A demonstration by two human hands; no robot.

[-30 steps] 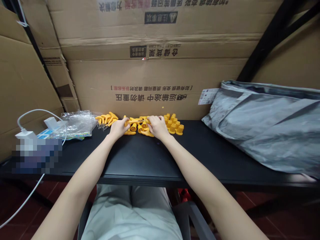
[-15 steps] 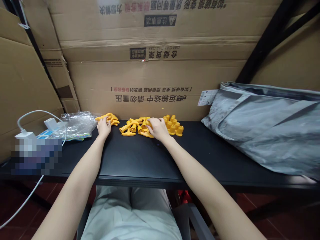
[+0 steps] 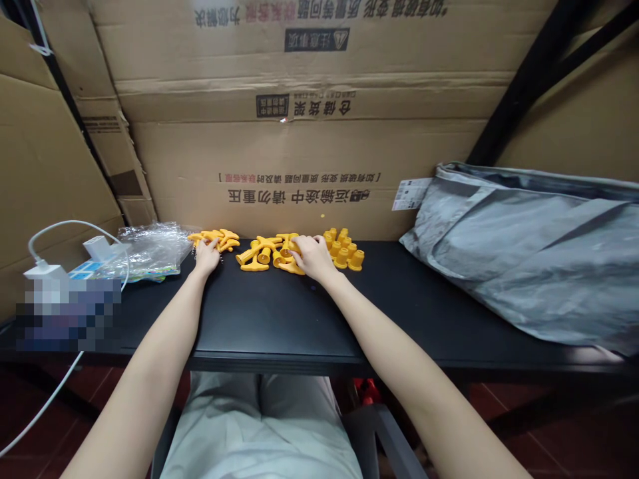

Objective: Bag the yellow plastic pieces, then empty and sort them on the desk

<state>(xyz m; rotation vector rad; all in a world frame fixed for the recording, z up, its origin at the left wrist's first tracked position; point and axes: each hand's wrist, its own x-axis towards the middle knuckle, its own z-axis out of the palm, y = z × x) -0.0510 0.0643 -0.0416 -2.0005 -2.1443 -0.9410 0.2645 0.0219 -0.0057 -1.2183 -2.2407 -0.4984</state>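
Observation:
My left hand (image 3: 207, 258) rests at the left pile of yellow curved plastic pieces (image 3: 227, 239), index finger stretched onto them. Its other fingers are curled, and thin dark coils like small springs (image 3: 220, 256) stick out beside them. Over the right end of the middle group, my right hand (image 3: 314, 257) is closed at a yellow plastic piece (image 3: 295, 245), mostly hidden by the fingers. That group holds yellow T-shaped handles (image 3: 254, 266) and hollow yellow cylinders (image 3: 264, 255). Just right of this hand, several yellow flanged caps (image 3: 355, 259) stand upright in rows.
Cardboard (image 3: 299, 153) walls off the back of the black table (image 3: 279, 319). Clear plastic bags (image 3: 150, 249), a white charger (image 3: 47, 274) with its cable and a blurred-out object lie at left. A large grey bag (image 3: 519, 259) fills the right side.
My left hand has drawn slightly back from the left pile, its index finger now pointing onto it and more yellow pieces showing. My right hand stays in place. The view has shifted slightly.

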